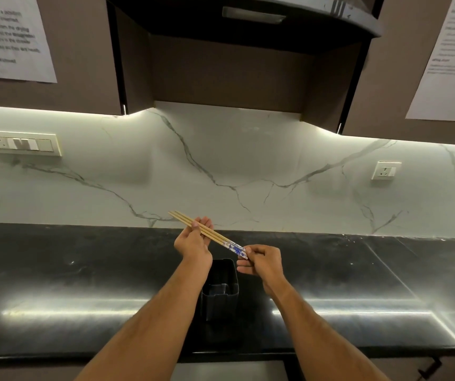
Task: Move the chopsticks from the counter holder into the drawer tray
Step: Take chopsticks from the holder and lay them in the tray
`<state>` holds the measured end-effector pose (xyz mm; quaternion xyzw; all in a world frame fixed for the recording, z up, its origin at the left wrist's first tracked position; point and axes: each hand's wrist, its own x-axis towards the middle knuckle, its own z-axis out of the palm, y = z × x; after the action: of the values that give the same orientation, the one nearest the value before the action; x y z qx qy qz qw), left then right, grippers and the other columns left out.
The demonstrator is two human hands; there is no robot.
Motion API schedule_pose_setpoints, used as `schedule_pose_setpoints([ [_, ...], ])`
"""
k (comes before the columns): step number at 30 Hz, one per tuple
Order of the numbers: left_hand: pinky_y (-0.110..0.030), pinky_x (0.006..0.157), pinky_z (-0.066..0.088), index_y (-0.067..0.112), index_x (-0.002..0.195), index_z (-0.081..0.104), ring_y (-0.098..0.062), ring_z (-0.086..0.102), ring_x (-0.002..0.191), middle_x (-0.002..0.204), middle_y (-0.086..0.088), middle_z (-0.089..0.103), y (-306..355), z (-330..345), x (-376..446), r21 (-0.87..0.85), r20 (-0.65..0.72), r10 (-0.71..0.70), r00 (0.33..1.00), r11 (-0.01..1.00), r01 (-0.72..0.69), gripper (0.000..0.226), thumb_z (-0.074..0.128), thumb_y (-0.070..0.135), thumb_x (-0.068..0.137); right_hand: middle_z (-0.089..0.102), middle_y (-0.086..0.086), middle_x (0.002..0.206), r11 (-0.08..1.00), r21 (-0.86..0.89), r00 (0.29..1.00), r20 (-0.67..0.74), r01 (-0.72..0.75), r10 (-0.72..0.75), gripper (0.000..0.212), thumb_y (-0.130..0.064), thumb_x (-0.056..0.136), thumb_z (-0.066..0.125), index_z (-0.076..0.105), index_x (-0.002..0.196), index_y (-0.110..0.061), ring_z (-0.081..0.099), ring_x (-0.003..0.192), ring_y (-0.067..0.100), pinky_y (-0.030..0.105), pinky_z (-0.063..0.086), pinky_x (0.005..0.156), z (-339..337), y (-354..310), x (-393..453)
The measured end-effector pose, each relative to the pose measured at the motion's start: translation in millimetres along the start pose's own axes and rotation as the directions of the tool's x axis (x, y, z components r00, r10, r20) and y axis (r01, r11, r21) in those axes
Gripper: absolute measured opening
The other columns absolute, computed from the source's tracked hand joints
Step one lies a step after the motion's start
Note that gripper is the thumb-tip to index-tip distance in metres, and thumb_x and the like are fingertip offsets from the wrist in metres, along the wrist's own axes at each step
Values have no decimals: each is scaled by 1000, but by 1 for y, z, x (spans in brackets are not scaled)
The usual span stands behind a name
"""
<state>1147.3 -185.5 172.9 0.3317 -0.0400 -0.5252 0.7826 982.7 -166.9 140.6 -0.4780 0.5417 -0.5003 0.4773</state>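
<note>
Chopsticks (209,234) are lying level above the black holder (220,288), long axis slanting from far-left tips to near-right patterned ends; the left hand (193,244) is gripping mid-shaft, the right hand (262,261) is pinching the patterned ends (drawer tray not in view).

A home kitchen; a glossy black stone counter (83,284) runs beneath both hands, with a veined marble backsplash (248,166) beyond them. Above the hands hang dark cabinets (78,50) and a range hood (248,17); wall sockets (24,143) sit to either side.
</note>
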Motion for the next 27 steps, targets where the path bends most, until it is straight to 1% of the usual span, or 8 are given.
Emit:
schedule_pose_setpoints([
  [7,-43,87,62,-6,111,66,-29,77,92,103,-20,74,-1,-6,-4,-7,9,-4,1000,1000,4,21,59,9,100,74,16,99,1000,8,998,57,-23,23,16,-6,96,63,75,106,-3,76,79,26,38,63,78,1,-3,-6],
  [17,-43,87,62,-6,112,67,-30,77,92,106,-21,75,3,-15,-6,-40,3,3,1000,999,-3,21,60,9,99,77,17,90,1000,-28,987,159,8,-3,16,-3,92,67,76,106,-5,70,70,19,31,61,74,1,-4,-8],
  [19,-42,86,62,-5,111,67,-29,77,92,104,-20,75,2,-18,-5,-8,21,3,1000,1000,-2,20,60,9,99,77,17,88,998,-61,991,132,22,-13,16,-3,92,68,76,106,-4,69,69,19,28,60,69,1,-5,-8],
  [21,-40,84,62,-1,104,69,-27,77,90,99,-17,76,1,-23,-4,140,33,18,999,990,-22,16,63,13,97,76,17,87,996,-84,994,106,34,-25,16,-3,91,69,76,105,-3,68,68,19,26,59,67,-2,-6,-7],
  [22,-39,83,62,4,97,70,-25,76,88,94,-14,76,1,-25,-4,294,24,50,998,954,-55,14,65,17,96,76,17,86,995,-95,995,94,36,-27,16,-3,90,70,76,104,-3,67,68,19,26,59,67,-4,-6,-6],
  [24,-35,78,59,14,84,67,-22,73,86,85,-4,72,3,-35,-4,650,6,223,975,740,-173,15,69,25,94,76,16,85,990,-136,997,71,41,-31,15,-3,89,70,77,102,-4,67,67,19,28,60,69,-10,-8,-4],
  [25,-34,76,57,16,86,65,-21,70,87,84,1,68,5,-42,-4,764,46,364,930,588,-268,13,69,26,94,76,15,84,985,-164,998,56,46,-37,14,-3,89,71,77,102,-5,67,66,19,29,61,70,-13,-9,-3],
  [27,-30,78,55,16,98,63,-15,64,89,90,4,63,13,-59,-3,799,308,601,738,257,-543,7,67,21,95,76,13,81,970,-235,998,23,63,-59,14,-4,89,72,77,101,-5,66,63,17,28,61,68,-19,-10,0],
])
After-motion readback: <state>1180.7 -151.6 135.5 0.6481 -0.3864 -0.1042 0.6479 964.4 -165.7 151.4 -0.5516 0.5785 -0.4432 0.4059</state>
